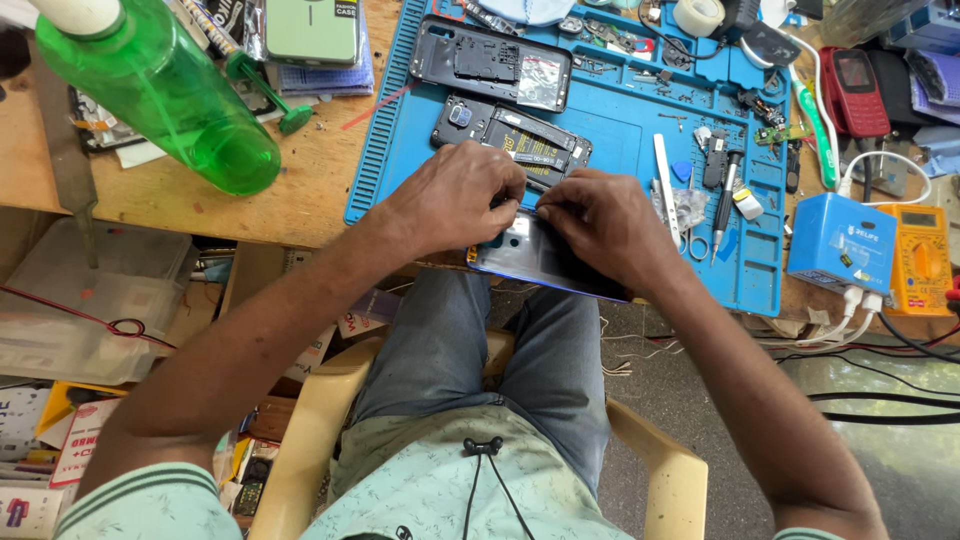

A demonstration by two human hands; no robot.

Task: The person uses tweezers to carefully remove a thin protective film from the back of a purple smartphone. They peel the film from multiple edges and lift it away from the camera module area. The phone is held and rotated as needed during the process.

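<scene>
Two hands meet over a dark phone back cover [540,262] that juts out past the near edge of the tabletop, above the person's lap. The left hand [455,200] curls over the cover's left end, fingers bent down onto it, the grip pressed against its upper rim; the right hand [600,225] lies over the right part, thumb and forefinger pinched at something small at the cover's top edge, too small to tell what. Holding it off the edge this way seems to let both hands get around it while the blue work mat [620,120] keeps the loose parts. The cover's long axis runs left to right, roughly along the near edge, tilting slightly down toward the right, its glossy face up.

Just beyond the hands, on the mat, lies an opened phone body [515,135] with its battery showing, and farther back a bare phone frame [490,62]. Tweezers, a screwdriver [727,195] and small picks sit toward the mat's right side. A green bottle [160,85] lies on the tabletop's far left corner; a blue box [840,240] and an orange multimeter [920,258] stand at the right edge
</scene>
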